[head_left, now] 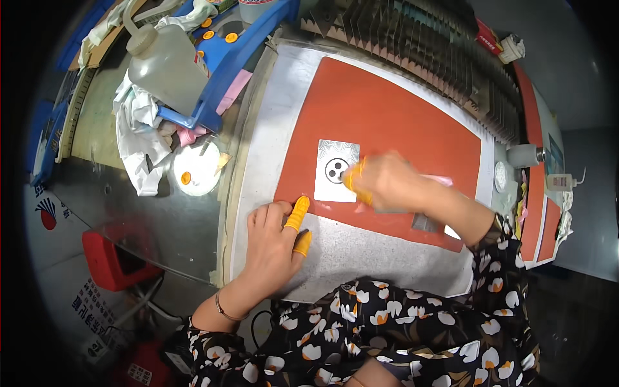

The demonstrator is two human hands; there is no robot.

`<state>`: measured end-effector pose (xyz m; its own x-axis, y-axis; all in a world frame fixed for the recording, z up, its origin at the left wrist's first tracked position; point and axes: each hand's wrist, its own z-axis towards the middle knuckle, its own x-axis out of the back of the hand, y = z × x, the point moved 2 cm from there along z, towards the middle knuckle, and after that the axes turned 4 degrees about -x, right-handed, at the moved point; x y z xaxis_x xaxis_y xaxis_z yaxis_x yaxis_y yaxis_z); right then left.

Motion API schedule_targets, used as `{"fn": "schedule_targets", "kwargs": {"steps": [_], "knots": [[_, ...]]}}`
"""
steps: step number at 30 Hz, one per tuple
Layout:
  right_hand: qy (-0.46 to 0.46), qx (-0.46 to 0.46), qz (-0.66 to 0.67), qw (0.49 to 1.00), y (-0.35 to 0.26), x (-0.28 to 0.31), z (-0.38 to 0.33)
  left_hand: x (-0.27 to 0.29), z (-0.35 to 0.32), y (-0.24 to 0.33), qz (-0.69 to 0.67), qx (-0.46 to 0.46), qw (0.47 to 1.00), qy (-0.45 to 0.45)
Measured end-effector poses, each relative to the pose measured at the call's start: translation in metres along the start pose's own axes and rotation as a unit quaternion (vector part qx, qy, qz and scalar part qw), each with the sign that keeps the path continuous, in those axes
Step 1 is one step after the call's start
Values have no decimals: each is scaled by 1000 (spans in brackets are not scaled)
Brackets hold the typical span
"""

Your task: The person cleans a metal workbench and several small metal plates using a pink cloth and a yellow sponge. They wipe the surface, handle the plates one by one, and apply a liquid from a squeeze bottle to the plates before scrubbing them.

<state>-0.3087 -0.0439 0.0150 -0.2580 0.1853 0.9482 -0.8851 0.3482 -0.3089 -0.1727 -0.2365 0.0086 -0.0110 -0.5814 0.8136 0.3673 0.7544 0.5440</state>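
A thin silver rectangular plate (327,192) with a wave pattern and a dark ring with dots lies on a red-brown mat (380,109). By the plate's lower left corner is my left hand (274,242), its index fingertip down on the mat. Yellow finger cots cover that index finger and the thumb; the hand holds nothing I can see and its fingers are apart. Over the plate's right edge, my right hand (385,182) is curled closed and smeared by motion. It wears yellow cots too, and whatever it may hold is hidden.
Right of my right hand, a small grey plate (423,223) lies on the mat. A dark finned metal rack (412,51) runs along the back. At the left stand a cloudy plastic bottle (169,68), a blue tray (222,80), white cloths (138,145) and a round white dish (198,169).
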Motion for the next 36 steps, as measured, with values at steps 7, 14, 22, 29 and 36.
{"fn": "schedule_targets", "kwargs": {"steps": [7, 14, 22, 29, 36], "knots": [[-35, 37, 60, 997, -70, -2, -63, 9, 10, -12, -39, -1, 999, -19], [79, -268, 370, 886, -100, 54, -137, 5, 87, -22, 51, -94, 991, -82], [156, -390, 392, 818, -121, -24, -165, 3, 92, -24, -30, -132, 983, -120], [256, -271, 146, 916, -114, -41, -149, 31, 93, -35, 4, -154, 961, -231], [275, -315, 176, 892, -112, -49, -156, 23, 46, -38, 53, -84, 994, -55]]}}
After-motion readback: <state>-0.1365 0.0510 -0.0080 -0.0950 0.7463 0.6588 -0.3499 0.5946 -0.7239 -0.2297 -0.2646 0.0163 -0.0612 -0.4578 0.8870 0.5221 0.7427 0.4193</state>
